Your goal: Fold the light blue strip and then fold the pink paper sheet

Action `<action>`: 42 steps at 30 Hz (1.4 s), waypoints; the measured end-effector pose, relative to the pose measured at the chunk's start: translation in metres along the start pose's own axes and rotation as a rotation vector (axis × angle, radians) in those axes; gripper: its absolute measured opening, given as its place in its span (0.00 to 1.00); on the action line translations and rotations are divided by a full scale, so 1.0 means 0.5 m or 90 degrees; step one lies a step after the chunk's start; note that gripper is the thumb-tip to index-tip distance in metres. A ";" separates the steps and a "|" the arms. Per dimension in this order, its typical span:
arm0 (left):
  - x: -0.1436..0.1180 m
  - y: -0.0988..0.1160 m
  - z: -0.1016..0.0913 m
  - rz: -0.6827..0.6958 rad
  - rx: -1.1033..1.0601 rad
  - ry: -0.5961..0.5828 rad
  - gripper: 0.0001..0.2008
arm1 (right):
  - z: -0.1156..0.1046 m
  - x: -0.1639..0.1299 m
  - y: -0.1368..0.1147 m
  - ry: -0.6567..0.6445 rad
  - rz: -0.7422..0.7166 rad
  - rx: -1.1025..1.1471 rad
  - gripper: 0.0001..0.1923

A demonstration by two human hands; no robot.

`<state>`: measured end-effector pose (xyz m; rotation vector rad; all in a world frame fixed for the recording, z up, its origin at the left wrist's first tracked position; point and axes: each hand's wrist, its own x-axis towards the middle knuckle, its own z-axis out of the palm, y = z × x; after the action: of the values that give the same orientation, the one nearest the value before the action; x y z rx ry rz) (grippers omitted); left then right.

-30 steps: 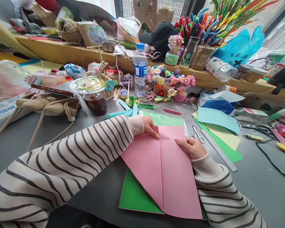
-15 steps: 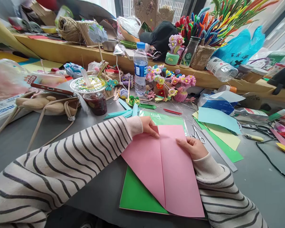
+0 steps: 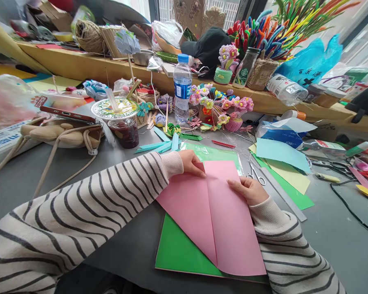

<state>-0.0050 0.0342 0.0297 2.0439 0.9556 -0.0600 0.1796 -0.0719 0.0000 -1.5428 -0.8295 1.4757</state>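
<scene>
Head: 2 hands on pink paper [image 3: 214, 212]

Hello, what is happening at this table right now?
A person in a striped sweater is folding a pink sheet of paper on a grey table. Both flaps are folded in and meet at a centre line. The left hand presses the upper left flap, and the right hand rests flat on the right flap. A green sheet lies under the pink one. Scissors lie just beyond the right hand, and a water bottle and a covered drink cup stand further back among paper flowers.
</scene>
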 end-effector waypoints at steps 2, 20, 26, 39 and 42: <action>0.000 -0.002 0.001 -0.009 -0.001 0.002 0.17 | 0.001 0.000 0.000 -0.002 0.001 -0.009 0.15; 0.003 -0.008 0.004 -0.007 0.079 0.071 0.18 | 0.009 -0.003 0.006 0.043 -0.063 -0.066 0.17; -0.092 0.001 0.039 0.124 0.059 0.562 0.24 | 0.006 -0.005 0.005 0.075 -0.110 -0.083 0.16; -0.122 -0.032 0.133 -0.093 -0.743 0.001 0.25 | -0.004 -0.028 -0.018 0.154 -0.239 0.091 0.12; -0.099 -0.014 0.142 -0.059 -0.796 0.070 0.26 | -0.013 -0.031 -0.019 0.153 -0.257 0.110 0.13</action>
<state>-0.0239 -0.0443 -0.0016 0.8492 0.8161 0.4885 0.1855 -0.0824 0.0150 -1.3000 -0.7922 1.0192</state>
